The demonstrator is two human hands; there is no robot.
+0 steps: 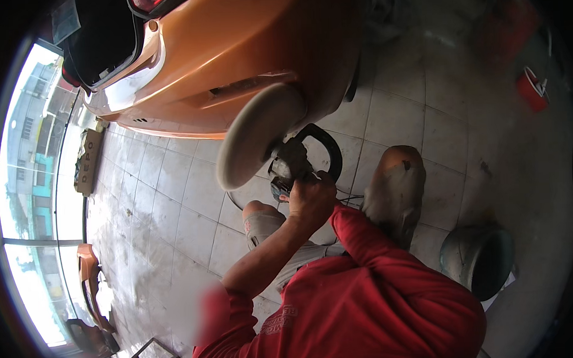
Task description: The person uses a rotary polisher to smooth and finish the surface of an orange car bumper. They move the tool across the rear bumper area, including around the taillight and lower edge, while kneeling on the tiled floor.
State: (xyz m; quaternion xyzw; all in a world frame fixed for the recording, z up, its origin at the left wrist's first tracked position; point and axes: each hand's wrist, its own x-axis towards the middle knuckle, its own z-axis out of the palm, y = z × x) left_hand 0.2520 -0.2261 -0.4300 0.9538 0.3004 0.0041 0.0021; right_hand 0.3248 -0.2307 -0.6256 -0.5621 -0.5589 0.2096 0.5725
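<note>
A power polisher [289, 163] with a dark D-shaped handle [336, 153] is in front of me. Its large pale round pad [247, 142] is tilted and lies against, or very close to, the lower corner of an orange car bumper [232, 61]. My left hand [312, 202] is closed around the polisher's body, its bare forearm coming from the lower left. From the red sleeve, my right hand [325, 176] reaches the same part of the tool. It is mostly hidden behind the left, with a little of its closed fingers showing.
My bent knees flank the tool on the tiled floor [168, 215]. A thin cable [238, 206] runs under it. To the right stand a grey bucket-like container [459, 258] and a red container [533, 91]. A cardboard box [87, 162] and an orange panel [88, 274] sit along the left window.
</note>
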